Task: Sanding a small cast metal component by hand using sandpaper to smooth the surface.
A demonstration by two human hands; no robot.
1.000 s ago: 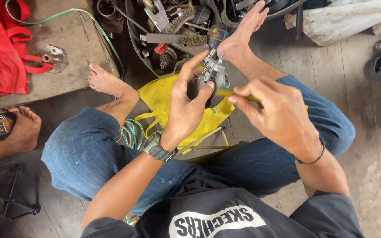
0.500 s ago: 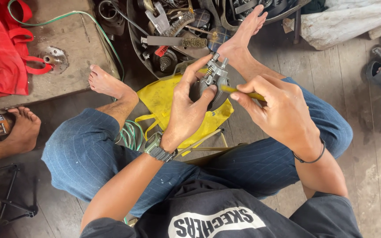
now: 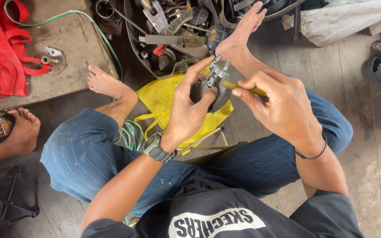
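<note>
**Metal part in my left hand, yellow tool in my right**

I hold a small metal assembly (image 3: pixel 214 81) in my left hand (image 3: pixel 190 110). It is grey, with a spring and some bolts standing out of it, and a dark round body under it. My thumb presses on its near side and my fingers curl over the top and far side, so this hand is closed around it. I judge it is stiff and rather heavy for its size, and probably oily, so it can slip. The best place to hold seems to be the round body, not the spring or the thin bolts.

My right hand (image 3: pixel 283 110) is closed on a yellow-handled tool (image 3: pixel 243 88), pinched between thumb and fingers. Its tip meets the assembly on the right side; the exact contact point I cannot see.

The assembly is above my knees, over a yellow cloth (image 3: pixel 164 99) on the wooden floor (image 3: pixel 353 88). A tub of tools (image 3: pixel 173 39) stands just beyond it, near my right foot (image 3: pixel 243 35).
</note>
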